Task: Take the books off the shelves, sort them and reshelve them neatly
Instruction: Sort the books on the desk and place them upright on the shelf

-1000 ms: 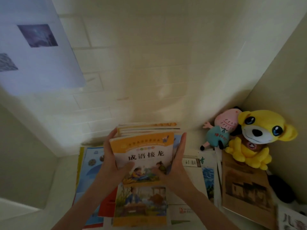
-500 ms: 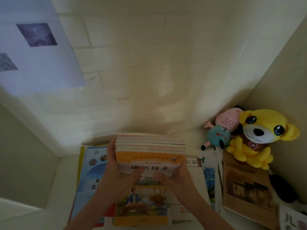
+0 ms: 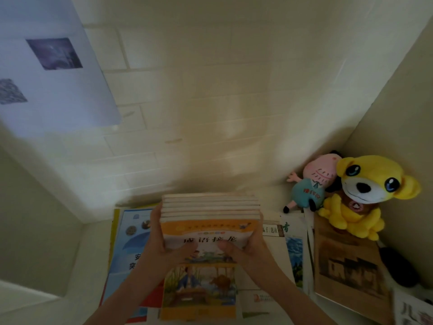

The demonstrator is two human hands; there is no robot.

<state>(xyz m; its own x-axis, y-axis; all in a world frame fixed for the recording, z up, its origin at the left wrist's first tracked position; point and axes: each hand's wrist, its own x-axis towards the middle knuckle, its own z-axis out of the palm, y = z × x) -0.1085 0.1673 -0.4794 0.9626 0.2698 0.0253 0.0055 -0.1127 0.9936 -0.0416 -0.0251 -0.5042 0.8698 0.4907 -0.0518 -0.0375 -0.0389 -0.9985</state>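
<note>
back wall [image 3: 210, 90], pale brick pattern, fills most of the view; poster [image 3: 46, 85] hangs upper left. below, the shelf surface [image 3: 91, 249] serves as a sorting bed: loose books lie flat, covers up, prob. so titles read at a glance. brown book [image 3: 346, 266] far right, blue book [image 3: 131, 242] far left, white book [image 3: 281, 245] between, picture book [image 3: 199, 292] nearest the camera, partly under the wrists. stack of books [image 3: 210, 207], several same-size vols, sits centre over the flat ones, tipped so page edges face up and the orange cover faces the camera; cannot tell if its lower edge rests on them. judged step: squaring a matched set before reshelving. yellow plush [image 3: 365, 191] and pink plush [image 3: 309, 184] are tucked in the right corner, apart from the stack, clear of the work area. left hand [image 3: 161, 245] clamps the stack's left side, fingers round the edge, thumb on the cover; right hand [image 3: 248, 249] mirrors it on the right. two-sided grip w/ thumbs in front should stop thin vols fanning. risk: inner vols slide out if the squeeze eases.
</note>
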